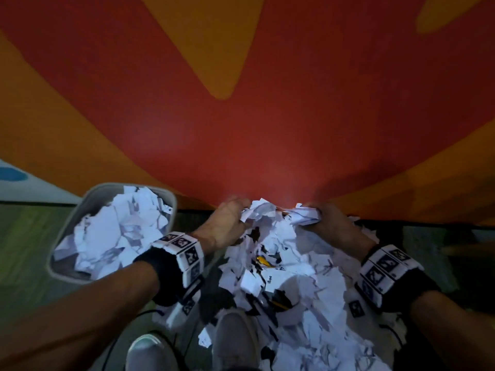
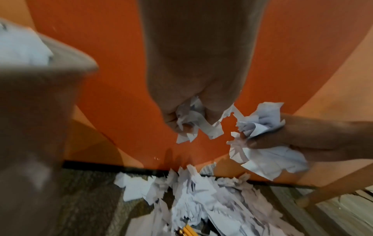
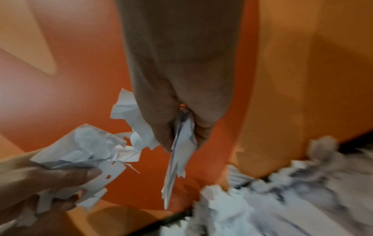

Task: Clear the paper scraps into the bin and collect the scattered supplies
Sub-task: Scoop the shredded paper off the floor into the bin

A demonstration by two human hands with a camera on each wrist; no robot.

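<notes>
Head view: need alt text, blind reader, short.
Both hands, left and right, each hold a fistful of torn white paper scraps above a large scrap pile on the floor. A grey bin, already full of scraps, stands at the left by an orange-red wall.

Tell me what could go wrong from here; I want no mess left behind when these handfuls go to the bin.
1. Loose strips hang out of the left hand and the right hand; the torn white paper scraps may drop on the way.
2. The grey plastic bin already looks heaped, so more paper might spill over its rim.
3. Yellow pencils lie half buried in the floor pile; a careless grab could bin them.
</notes>
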